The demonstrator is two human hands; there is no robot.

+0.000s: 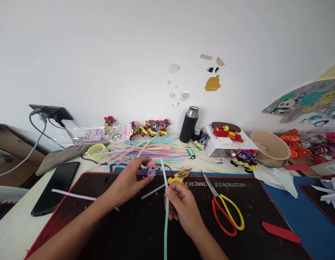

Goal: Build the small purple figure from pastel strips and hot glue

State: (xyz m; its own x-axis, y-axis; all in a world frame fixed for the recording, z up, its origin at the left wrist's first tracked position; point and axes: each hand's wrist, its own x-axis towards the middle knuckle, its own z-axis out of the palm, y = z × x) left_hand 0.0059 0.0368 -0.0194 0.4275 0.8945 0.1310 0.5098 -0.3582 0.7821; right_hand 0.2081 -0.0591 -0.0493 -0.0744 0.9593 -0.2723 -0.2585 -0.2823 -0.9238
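Note:
My left hand pinches a small purple and pink figure between thumb and fingers, above the black mat. To its right, my right hand is closed on a long mint-green strip, which stands up past the thumb and runs down to the lower picture edge. Just behind my right hand lies a yellow glue gun, partly covered by the hand. A pale lilac strip lies partly under my left forearm.
Scissors with red and yellow handles lie right of my right hand. Behind are pastel strips, a black flask, a white box and a beige bowl. A phone lies at left, a red strip at right.

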